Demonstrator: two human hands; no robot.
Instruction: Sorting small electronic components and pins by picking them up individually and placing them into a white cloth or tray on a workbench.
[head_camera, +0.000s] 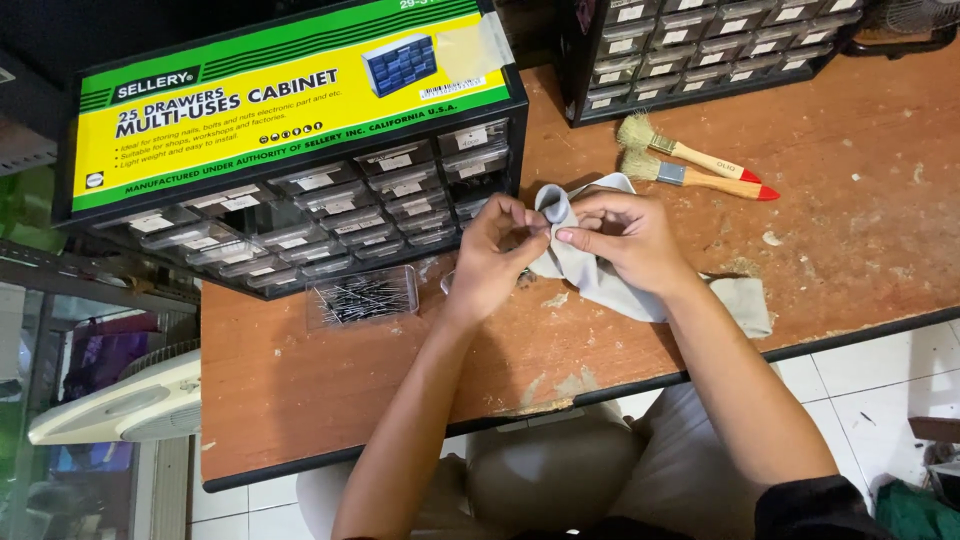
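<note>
Pinching grey cloth (600, 280), both hands (560, 250).

Even, fairly bright overhead light, soft shadows under the hands (560, 250), mild glare on drawer fronts (330, 210), slight edge softness.

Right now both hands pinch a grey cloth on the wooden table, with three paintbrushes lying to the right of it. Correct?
Not quite: the head view shows two paintbrushes, not three. The left hand and right hand do pinch the grey cloth on the wooden table.
</note>
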